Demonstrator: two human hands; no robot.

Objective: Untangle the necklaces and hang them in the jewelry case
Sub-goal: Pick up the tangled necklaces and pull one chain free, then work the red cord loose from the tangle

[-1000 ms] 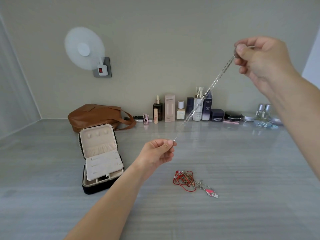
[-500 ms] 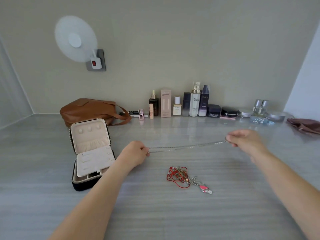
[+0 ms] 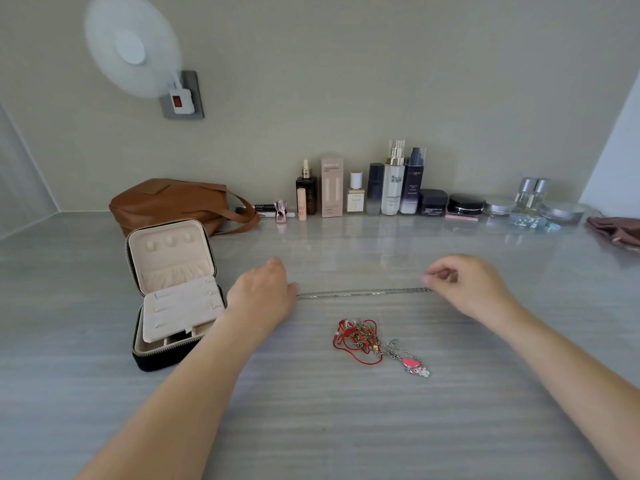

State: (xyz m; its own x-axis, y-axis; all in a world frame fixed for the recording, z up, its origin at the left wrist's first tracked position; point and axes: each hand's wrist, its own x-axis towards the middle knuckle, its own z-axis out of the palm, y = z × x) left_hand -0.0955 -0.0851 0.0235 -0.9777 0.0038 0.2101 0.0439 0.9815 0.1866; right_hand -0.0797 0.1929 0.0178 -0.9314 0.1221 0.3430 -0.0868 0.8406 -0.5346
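Silver chain (image 3: 363,293) lies stretched straight on the table (image 3: 311,427), a hand at each end.
Left hand (image 3: 263,296) covers its end with the fingers hidden, so I can't tell the grip. Right hand (image 3: 464,289) is curled over the other end, pinch unclear. Tangled necklaces (image 3: 363,337) sit on the person's side of the chain. Open jewelry case (image 3: 173,292) just beside the left hand.
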